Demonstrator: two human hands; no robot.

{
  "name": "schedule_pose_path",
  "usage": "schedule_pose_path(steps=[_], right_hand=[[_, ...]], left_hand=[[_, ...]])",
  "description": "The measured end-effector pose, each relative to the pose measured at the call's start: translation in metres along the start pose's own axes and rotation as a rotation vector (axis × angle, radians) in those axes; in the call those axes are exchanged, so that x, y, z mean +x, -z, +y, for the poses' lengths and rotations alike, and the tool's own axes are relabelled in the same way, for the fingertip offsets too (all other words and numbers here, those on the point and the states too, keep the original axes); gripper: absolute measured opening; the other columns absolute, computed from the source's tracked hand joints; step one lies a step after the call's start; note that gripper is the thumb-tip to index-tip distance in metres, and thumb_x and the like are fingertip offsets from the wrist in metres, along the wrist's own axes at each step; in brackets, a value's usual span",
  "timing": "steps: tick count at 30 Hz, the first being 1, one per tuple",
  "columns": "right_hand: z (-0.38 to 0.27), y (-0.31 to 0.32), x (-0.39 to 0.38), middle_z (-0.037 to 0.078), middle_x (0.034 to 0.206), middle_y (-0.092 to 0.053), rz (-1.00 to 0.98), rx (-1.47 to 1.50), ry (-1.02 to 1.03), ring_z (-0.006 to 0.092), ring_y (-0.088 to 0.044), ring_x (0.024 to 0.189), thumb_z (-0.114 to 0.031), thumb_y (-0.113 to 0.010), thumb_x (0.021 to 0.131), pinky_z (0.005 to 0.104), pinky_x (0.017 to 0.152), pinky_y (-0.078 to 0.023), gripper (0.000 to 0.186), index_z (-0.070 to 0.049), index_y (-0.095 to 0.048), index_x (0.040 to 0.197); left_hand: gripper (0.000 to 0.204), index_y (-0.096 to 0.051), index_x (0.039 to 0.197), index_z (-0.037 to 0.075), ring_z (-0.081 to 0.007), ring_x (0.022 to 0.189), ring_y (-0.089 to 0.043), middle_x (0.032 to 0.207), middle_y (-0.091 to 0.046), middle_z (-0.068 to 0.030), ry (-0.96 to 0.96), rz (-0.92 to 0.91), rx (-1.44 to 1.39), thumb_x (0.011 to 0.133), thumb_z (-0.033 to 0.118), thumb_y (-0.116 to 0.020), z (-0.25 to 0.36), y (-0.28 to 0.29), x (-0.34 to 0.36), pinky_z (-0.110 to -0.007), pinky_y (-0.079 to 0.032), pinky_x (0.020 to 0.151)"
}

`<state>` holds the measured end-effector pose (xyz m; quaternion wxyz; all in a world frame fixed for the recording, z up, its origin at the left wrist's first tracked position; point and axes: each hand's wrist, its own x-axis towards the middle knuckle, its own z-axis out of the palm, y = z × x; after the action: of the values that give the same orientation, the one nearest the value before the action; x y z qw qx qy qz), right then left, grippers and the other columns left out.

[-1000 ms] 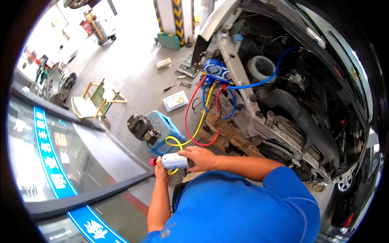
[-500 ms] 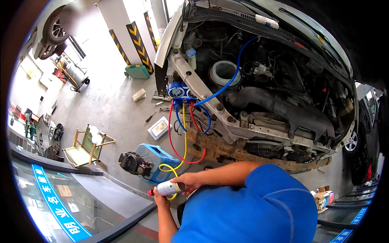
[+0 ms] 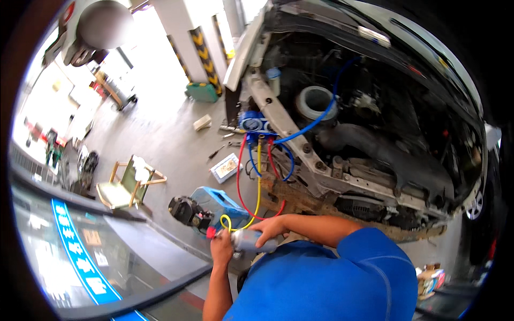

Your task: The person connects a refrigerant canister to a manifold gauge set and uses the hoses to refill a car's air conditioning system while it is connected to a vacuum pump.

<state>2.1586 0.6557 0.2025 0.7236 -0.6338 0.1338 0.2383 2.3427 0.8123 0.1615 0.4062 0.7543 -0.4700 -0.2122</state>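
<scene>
My left hand (image 3: 221, 247) grips the end of a silver canister (image 3: 243, 242) at its red-knobbed fitting (image 3: 211, 233), by a looped yellow hose (image 3: 258, 195). My right hand (image 3: 267, 230) is wrapped over the canister's other end; motion blurs it. Just beyond stands a blue-housed machine (image 3: 219, 198) with a black motor (image 3: 183, 211). A blue gauge manifold (image 3: 257, 124) hangs on the front frame of an open engine bay (image 3: 385, 139), with red, blue and yellow hoses running from it; a long blue hose (image 3: 316, 123) goes into the bay.
A folding chair (image 3: 120, 190) stands left, behind a glass partition (image 3: 134, 257). On the floor lie a white plastic case (image 3: 225, 168), tools (image 3: 217, 152), a pale block (image 3: 202, 122) and a green case (image 3: 201, 92). Farther back are a striped pillar (image 3: 203, 53) and a wheeled cart (image 3: 115, 91).
My hands and the canister have shifted right in view, and the canister now tilts down to the right. The camera view has swung, moving the car and floor items in the picture.
</scene>
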Motion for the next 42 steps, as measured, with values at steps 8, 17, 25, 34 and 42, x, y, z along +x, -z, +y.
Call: schedule_pose_path(steps=[8, 17, 25, 34, 42], right_hand=[[0.024, 0.005, -0.069, 0.014, 0.119, -0.056, 0.647, -0.297, 0.347, 0.0269, -0.055, 0.110, -0.022, -0.083, 0.062, 0.0384, 0.093, -0.044, 0.080, -0.005, -0.043, 0.128], [0.070, 0.017, -0.087, 0.009, 0.120, -0.055, 0.390, 0.207, 0.320, 0.0213, -0.053, 0.112, -0.024, -0.085, 0.061, 0.0360, 0.097, -0.041, 0.082, -0.005, -0.043, 0.129], [0.059, 0.017, -0.062, 0.007, 0.111, -0.059, 0.450, 0.143, 0.328, 0.0185, -0.056, 0.104, -0.026, -0.085, 0.060, 0.0348, 0.091, -0.043, 0.072, -0.005, -0.051, 0.120], [0.035, 0.012, -0.019, 0.012, 0.113, -0.060, 0.220, 0.204, 0.287, 0.0245, -0.059, 0.104, -0.024, -0.086, 0.061, 0.0373, 0.092, -0.045, 0.082, -0.005, -0.043, 0.129], [0.033, 0.022, 0.013, 0.008, 0.117, -0.058, 0.037, 0.158, 0.312, 0.0219, -0.057, 0.107, -0.016, -0.085, 0.060, 0.0372, 0.093, -0.045, 0.076, -0.004, -0.047, 0.125]], left_hand=[[0.034, -0.059, 0.080, 0.006, -0.0364, 0.075, -0.059, 0.075, -0.060, -0.0159, -0.412, -0.323, 0.309, 0.083, 0.040, -0.063, 0.121, -0.020, 0.049, -0.046, -0.044, 0.067], [0.034, -0.061, 0.093, 0.010, -0.0359, 0.078, -0.062, 0.077, -0.062, -0.0152, -0.317, -0.669, 0.371, 0.088, 0.043, -0.057, 0.115, -0.056, 0.057, -0.045, -0.048, 0.066], [0.030, -0.065, 0.089, 0.010, -0.0346, 0.082, -0.062, 0.081, -0.064, -0.0130, -0.355, -0.586, 0.305, 0.086, 0.040, -0.060, 0.117, -0.043, 0.066, -0.044, -0.047, 0.070], [0.026, -0.064, 0.083, 0.011, -0.0330, 0.079, -0.060, 0.079, -0.061, -0.0125, -0.068, -0.555, 0.262, 0.086, 0.037, -0.061, 0.070, -0.011, 0.047, -0.043, -0.046, 0.068], [0.027, -0.064, 0.086, 0.016, -0.0297, 0.079, -0.057, 0.079, -0.062, -0.0088, -0.208, -0.439, 0.290, 0.084, 0.042, -0.061, 0.077, 0.016, 0.040, -0.039, -0.041, 0.077]])
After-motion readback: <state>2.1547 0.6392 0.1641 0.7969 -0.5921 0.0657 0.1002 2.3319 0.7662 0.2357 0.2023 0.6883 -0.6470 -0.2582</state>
